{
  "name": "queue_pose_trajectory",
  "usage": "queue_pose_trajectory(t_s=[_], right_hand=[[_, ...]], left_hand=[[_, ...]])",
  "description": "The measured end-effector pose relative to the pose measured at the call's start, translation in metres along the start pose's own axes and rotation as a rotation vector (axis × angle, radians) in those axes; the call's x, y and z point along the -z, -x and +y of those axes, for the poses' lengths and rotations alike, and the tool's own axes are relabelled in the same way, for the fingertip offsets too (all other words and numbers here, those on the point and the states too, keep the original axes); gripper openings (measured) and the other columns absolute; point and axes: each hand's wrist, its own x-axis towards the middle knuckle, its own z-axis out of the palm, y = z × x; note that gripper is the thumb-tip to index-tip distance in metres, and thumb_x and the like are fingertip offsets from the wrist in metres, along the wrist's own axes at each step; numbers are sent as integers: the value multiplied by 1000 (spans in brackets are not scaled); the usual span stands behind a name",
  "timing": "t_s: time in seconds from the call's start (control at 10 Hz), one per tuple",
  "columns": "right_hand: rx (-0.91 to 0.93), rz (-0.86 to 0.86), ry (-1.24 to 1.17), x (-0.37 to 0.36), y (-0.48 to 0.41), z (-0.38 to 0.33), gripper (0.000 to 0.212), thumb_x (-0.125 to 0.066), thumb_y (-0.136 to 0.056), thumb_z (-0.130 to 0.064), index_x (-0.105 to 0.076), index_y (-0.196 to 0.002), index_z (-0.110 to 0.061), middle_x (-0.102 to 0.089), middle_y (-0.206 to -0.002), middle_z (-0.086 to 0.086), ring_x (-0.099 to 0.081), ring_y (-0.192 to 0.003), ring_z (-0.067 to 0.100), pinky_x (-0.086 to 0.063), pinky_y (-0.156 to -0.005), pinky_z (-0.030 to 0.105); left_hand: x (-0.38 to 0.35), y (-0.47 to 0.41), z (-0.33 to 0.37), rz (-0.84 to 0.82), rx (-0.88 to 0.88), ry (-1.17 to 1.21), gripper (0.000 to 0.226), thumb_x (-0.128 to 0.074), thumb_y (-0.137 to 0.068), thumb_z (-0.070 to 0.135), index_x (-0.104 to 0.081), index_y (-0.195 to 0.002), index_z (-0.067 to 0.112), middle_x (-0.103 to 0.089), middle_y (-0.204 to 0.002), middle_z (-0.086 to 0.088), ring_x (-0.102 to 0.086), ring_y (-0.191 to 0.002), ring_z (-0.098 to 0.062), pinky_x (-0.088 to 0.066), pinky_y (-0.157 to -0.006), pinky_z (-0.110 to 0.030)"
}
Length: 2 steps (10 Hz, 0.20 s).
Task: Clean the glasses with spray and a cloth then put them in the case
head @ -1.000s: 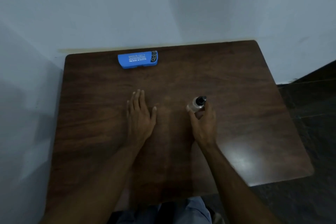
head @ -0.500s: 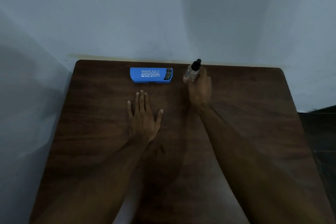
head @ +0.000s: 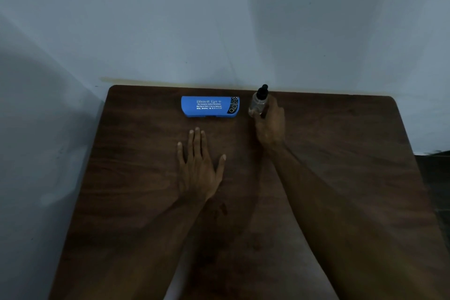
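Note:
A closed blue glasses case (head: 210, 106) with white lettering lies near the far edge of the dark wooden table (head: 341, 153). Just right of it stands a small clear spray bottle (head: 258, 102) with a black cap. My right hand (head: 270, 124) grips the bottle from its right side, and the bottle's base is at the table surface. My left hand (head: 198, 165) lies flat on the table with straight fingers, a little nearer than the case, holding nothing. No glasses and no cloth are in view.
A pale wall rises right behind the table's far edge and along its left side. Dark floor shows past the table's right edge (head: 411, 153).
My right hand carried the spray bottle from the middle of the table to the far edge beside the case. The left hand stayed flat. The camera view shifted forward.

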Motion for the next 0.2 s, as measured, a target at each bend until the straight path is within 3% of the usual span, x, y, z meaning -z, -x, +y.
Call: queue_pose_trajectory(t_s=[0.1, 0.2], right_hand=[[14, 3, -4, 1, 0, 1, 48, -75, -91, -12, -59, -136, -10, -72, -124, 10, -67, -109, 36, -57, -94, 52], [-30, 1, -81, -1, 3, 8, 70, -80, -89, -14, -49, -152, -10, -68, -137, 10, -67, -120, 29, -57, -101, 46]], left_hand=[[3, 2, 1, 7, -11, 11, 91, -26, -102, 69, -18, -166, 4, -17, -175, -14, -12, -164, -28, -14, -130, -57], [0, 1, 1, 32, -4, 26, 90, -30, -103, 67, -20, -165, 4, -19, -175, -14, -14, -163, -28, -15, -130, -57]])
